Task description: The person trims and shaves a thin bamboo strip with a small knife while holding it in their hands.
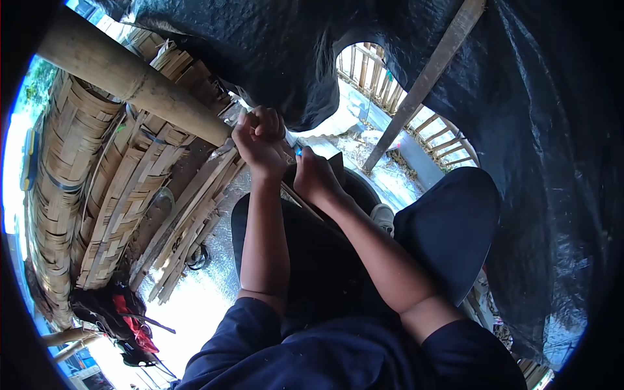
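My left hand (260,144) is raised in front of me with its fingers curled closed, next to the lower end of a thick bamboo pole (162,97). What it grips, if anything, is hidden by the fingers. Close to its right and a little lower, my right hand (314,177) is closed too. A small blue piece (298,151) shows at the top of that fist; the rest of the held thing cannot be made out. Below the hands, between my knees, is a dark rounded object (361,190), partly covered by my right forearm.
Rolled woven bamboo mats (58,214) and split bamboo strips (188,227) stand at left. Black plastic sheeting (273,52) hangs overhead and at right, crossed by a wooden pole (422,84). A black and red bag (123,318) is lower left. A shoe (383,218) shows beside my bent knee.
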`<state>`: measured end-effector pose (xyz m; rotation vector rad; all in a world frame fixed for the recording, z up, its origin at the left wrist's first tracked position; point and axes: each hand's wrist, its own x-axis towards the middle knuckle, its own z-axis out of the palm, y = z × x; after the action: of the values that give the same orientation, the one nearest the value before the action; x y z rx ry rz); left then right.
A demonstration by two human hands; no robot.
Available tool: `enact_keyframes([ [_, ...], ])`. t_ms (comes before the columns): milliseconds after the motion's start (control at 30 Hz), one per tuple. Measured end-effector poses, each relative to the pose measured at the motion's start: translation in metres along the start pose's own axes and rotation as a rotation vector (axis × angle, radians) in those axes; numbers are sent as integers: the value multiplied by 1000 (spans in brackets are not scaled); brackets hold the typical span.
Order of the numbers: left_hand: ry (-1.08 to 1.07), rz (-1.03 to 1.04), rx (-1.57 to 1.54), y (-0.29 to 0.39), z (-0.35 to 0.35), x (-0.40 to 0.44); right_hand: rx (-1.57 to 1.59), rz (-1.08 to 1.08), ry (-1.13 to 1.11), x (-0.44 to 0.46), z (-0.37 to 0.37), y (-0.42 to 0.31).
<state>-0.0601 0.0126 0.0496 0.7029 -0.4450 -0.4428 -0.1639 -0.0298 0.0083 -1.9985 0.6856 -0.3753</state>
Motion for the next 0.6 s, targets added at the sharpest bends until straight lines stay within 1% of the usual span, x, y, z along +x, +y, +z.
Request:
enact_keyframes([
  [67, -7, 18, 34, -3, -5, 9, -97, -16, -149, 6, -7, 10],
  [100, -40, 2, 64, 6, 6, 8, -109, -19, -155, 6, -16, -2],
  [167, -57, 8, 56, 8, 5, 13, -274, -69, -161, 2, -31, -24],
  [200, -76, 4, 57, 7, 4, 13, -284, -71, -167, 3, -22, -13],
  [267, -31, -6, 17, 4, -8, 16, -258, -7, -93, 6, 1, 17],
  [300, 2, -15, -17, 3, -12, 18, -200, -17, -86, 7, 0, 17],
  [333, 1, -8, -22, 5, -8, 19, -206, -25, -84, 5, -8, -1],
  [400, 77, -2, -52, 11, -1, 17, -253, -92, -122, -4, -21, -33],
  [433, -57, 3, 77, 16, 1, 17, -244, -126, -101, -4, -16, -34],
  [467, -47, 1, 75, 16, -1, 15, -247, -122, -110, -4, -8, -25],
  [533, -9, 43, 92, 16, -4, 18, -265, 23, -84, 4, 9, 4],
  [567, 19, 58, 51, 15, -12, 21, -104, -60, -65, 7, 11, 16],
  [600, 15, 67, 48, 15, -11, 24, -108, -69, -62, 7, 7, 9],
])
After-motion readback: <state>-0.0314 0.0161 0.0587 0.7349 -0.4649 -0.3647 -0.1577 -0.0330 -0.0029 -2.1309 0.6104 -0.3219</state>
